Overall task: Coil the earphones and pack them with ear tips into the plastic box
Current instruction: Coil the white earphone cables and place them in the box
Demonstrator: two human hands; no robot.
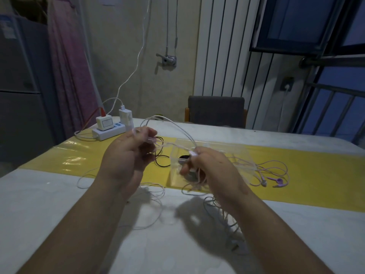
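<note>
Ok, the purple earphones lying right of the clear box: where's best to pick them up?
Probably pinch the purple earphones at the two earbuds, from above on the near side. They lie close together on the yellow strip, in front of the loose cable loops, which look too thin and flat to pinch cleanly.

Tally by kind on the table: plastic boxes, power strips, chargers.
plastic box: 1
power strip: 1
chargers plugged into it: 2, cube charger and tall charger
Total: 4
</note>
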